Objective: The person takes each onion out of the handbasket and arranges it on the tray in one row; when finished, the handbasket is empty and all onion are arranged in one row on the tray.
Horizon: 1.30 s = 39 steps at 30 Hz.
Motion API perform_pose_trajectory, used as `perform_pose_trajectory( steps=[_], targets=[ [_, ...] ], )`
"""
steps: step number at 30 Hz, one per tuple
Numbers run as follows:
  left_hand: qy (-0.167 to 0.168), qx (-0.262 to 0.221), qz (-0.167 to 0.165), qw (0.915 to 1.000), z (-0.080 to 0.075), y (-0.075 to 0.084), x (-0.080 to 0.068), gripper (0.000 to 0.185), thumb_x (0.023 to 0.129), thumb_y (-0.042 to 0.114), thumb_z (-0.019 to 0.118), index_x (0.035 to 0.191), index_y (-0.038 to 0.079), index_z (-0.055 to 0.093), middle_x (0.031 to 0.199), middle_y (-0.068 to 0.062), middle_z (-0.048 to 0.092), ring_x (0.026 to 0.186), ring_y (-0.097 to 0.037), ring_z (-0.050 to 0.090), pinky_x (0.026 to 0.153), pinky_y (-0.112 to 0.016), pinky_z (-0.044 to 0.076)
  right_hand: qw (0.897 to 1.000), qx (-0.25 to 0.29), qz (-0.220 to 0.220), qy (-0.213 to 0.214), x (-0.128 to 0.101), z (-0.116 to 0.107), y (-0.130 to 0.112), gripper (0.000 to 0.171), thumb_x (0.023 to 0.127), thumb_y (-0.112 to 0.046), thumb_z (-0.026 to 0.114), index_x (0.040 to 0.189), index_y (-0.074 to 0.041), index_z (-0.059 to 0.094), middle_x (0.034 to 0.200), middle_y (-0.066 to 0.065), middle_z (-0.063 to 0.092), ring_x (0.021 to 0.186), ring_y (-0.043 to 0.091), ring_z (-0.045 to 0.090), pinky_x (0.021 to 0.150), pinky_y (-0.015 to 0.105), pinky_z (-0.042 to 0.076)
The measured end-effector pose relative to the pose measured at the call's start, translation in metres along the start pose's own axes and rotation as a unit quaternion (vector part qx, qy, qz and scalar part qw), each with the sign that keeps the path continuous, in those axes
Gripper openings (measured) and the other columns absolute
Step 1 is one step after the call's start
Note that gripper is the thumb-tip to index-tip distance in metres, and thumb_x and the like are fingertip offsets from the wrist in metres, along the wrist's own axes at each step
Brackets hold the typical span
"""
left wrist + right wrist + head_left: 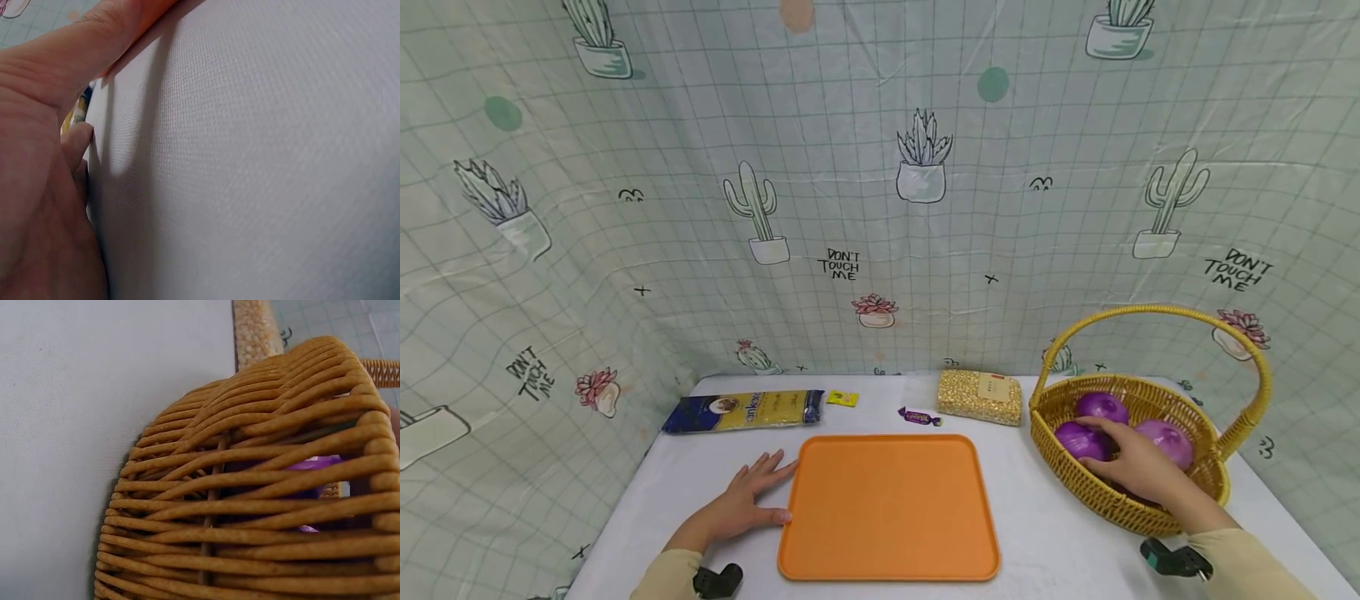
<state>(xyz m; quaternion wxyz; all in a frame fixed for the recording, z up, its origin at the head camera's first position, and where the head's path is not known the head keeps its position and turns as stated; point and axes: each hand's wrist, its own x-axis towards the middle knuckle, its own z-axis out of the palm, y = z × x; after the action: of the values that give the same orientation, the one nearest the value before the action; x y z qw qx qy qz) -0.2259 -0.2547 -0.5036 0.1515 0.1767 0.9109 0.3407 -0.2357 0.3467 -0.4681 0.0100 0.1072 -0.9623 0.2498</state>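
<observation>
Right hand [1138, 467] reaching into woven yellow wicker basket with hoop handle [1150, 517], lower right of head view. Fingers laid over round purple onions [1101, 408] (three visible, glossy, likely plastic props). Fingers appear loosely draped on the front-left onion; cannot tell whether closed round it or only touching. Right wrist view shows only basket wall [250, 506] with a sliver of purple through the weave, no fingers.

Handling judgement: onions probably light, rigid, smooth, so somewhat slippery. Best taken from above with fingers spread wide round the widest part, thumb opposite. Basket handle arches overhead; clearance on lift worth minding.

Left hand [741, 504] flat on white-covered worktop [1052, 550], fingers straight and slightly spread, holding nothing. Thumb and index side touching left edge of flat orange rectangular plastic tray [887, 508], centre bottom. Left wrist view confirms palm down on cloth [250, 175].

Behind tray, along the back of worktop: blue-and-yellow flat packet [741, 411], small yellow sachet [842, 398], purple wrapped sweet [919, 417], block pack of pale grain [981, 396].
</observation>
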Motion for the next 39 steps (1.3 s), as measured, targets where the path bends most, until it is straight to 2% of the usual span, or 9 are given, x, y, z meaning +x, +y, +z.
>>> perform_pose_trajectory(
  steps=[12,21,30,39],
  targets=[
    [0.007,-0.002,-0.002,1.0,0.002,-0.002,0.001,0.084,0.086,0.043,0.08,0.154,0.011,0.045,0.164,-0.026,0.022,0.151,-0.053,0.007,0.118,-0.07,-0.004,1.0,0.011,-0.001,0.026,-0.008,-0.002,0.004,0.07,0.09,-0.037,0.078,0.144,-0.004,0.049,0.127,0.038,0.057,0.113,0.058,0.057,0.086,0.07,0.051],
    [0.009,-0.003,-0.006,0.9999,0.002,0.0,0.001,0.084,0.085,0.043,0.08,0.154,0.011,0.045,0.164,-0.026,0.023,0.151,-0.053,0.007,0.118,-0.069,-0.005,0.999,0.0,0.019,0.03,-0.012,-0.006,0.0,0.075,0.09,-0.045,0.077,0.146,-0.005,0.047,0.13,0.04,0.052,0.113,0.063,0.055,0.082,0.072,0.051],
    [0.011,-0.003,0.0,0.9999,0.002,-0.002,0.001,0.083,0.086,0.043,0.08,0.154,0.01,0.045,0.164,-0.027,0.022,0.151,-0.053,0.006,0.118,-0.069,-0.005,0.999,-0.009,0.009,0.039,-0.015,-0.012,-0.003,0.074,0.089,-0.041,0.079,0.145,-0.005,0.048,0.119,0.03,0.06,0.105,0.051,0.061,0.079,0.068,0.054],
    [0.01,-0.005,-0.004,0.9999,0.003,-0.002,0.001,0.084,0.086,0.044,0.08,0.154,0.011,0.045,0.165,-0.026,0.022,0.151,-0.052,0.006,0.119,-0.068,-0.005,0.999,-0.023,0.015,0.042,-0.02,-0.019,-0.013,0.076,0.086,-0.044,0.08,0.144,-0.007,0.049,0.113,0.025,0.057,0.098,0.041,0.062,0.075,0.063,0.056]
  ],
)
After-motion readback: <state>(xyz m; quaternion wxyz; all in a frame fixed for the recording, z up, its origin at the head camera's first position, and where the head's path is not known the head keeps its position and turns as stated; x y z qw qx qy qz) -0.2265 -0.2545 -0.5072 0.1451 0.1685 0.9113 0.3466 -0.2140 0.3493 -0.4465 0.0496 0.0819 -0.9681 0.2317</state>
